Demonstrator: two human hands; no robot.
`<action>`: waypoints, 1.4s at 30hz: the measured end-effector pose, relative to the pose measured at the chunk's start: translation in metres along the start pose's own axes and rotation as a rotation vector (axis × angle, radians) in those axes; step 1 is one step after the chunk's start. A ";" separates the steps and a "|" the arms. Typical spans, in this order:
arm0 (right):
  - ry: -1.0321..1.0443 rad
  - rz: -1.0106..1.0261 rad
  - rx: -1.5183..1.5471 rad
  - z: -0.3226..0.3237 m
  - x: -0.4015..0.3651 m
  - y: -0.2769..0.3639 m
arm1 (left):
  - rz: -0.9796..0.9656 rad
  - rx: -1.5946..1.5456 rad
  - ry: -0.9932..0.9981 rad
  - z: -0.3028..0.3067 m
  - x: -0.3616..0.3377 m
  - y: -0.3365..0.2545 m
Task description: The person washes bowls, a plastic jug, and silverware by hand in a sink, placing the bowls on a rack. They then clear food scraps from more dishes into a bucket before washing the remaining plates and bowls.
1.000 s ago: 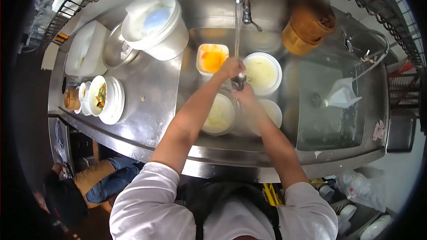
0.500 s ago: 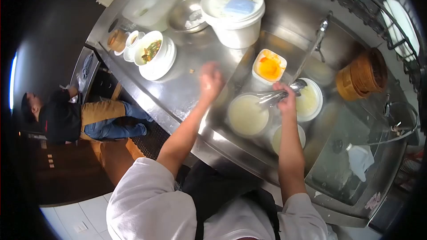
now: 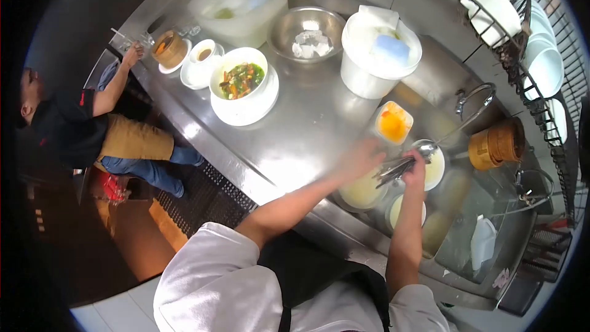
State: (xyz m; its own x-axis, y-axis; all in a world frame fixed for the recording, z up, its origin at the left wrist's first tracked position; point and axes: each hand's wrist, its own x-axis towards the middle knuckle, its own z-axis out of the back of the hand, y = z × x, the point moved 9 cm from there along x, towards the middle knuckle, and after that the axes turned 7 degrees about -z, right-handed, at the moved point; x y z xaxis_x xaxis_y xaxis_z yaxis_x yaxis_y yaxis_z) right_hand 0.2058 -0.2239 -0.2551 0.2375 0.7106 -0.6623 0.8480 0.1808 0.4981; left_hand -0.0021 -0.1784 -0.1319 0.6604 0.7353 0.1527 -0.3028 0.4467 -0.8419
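My right hand (image 3: 414, 168) grips a bunch of metal cutlery (image 3: 395, 172) over containers of cloudy liquid in the sink. A large spoon's bowl (image 3: 424, 147) shows above that hand, over a white round container (image 3: 436, 169). My left hand (image 3: 364, 158) is blurred by motion beside the cutlery handles, above another tub of pale liquid (image 3: 362, 193); whether its fingers hold anything cannot be made out. A square tub with orange residue (image 3: 394, 124) stands just behind both hands.
A white bucket (image 3: 369, 80), a steel bowl (image 3: 287, 40) and a bowl of food scraps (image 3: 241, 81) stand on the steel counter. Bamboo steamers (image 3: 495, 146) and a tap (image 3: 473, 95) are at the right. Another person (image 3: 74, 117) reaches toward the counter's far left.
My left hand has moved right from over the counter to beside the cutlery. The view has shifted. The other person has stretched an arm toward the counter.
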 end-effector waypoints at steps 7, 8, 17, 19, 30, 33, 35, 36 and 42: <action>0.072 0.024 -0.138 -0.139 -0.067 -0.042 | 0.274 -0.805 0.587 -0.039 -0.004 0.038; 0.114 0.032 -0.136 -0.150 -0.062 -0.045 | 0.271 -0.877 0.588 -0.034 -0.005 0.037; 0.135 0.142 -0.220 -0.176 -0.081 -0.047 | 0.351 -0.890 0.496 0.014 -0.001 0.008; 0.264 0.203 -0.274 -0.175 -0.094 -0.037 | 0.331 -0.857 0.522 0.014 -0.001 -0.009; 0.176 0.445 -0.281 -0.102 -0.101 0.082 | 0.427 -1.113 0.790 -0.070 -0.017 -0.026; 0.019 0.488 -0.323 -0.079 -0.094 0.104 | 0.458 -1.167 0.748 -0.103 0.002 -0.036; -0.031 0.495 -0.375 -0.060 -0.086 0.120 | 0.479 -1.161 0.741 -0.128 0.022 -0.043; -0.055 0.503 -0.402 -0.050 -0.082 0.130 | 0.481 -1.118 0.713 -0.139 0.033 -0.046; 0.067 0.353 -0.274 -0.022 -0.077 0.156 | 0.523 -1.178 0.488 -0.190 0.094 -0.053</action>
State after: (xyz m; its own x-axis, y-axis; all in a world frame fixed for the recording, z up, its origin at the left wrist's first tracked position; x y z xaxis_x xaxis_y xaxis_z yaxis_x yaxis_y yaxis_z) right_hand 0.3092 -0.2357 -0.1141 0.4511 0.8016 -0.3923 0.5618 0.0865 0.8227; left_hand 0.2064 -0.2295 -0.1714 0.8969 0.3214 -0.3039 0.0056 -0.6952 -0.7188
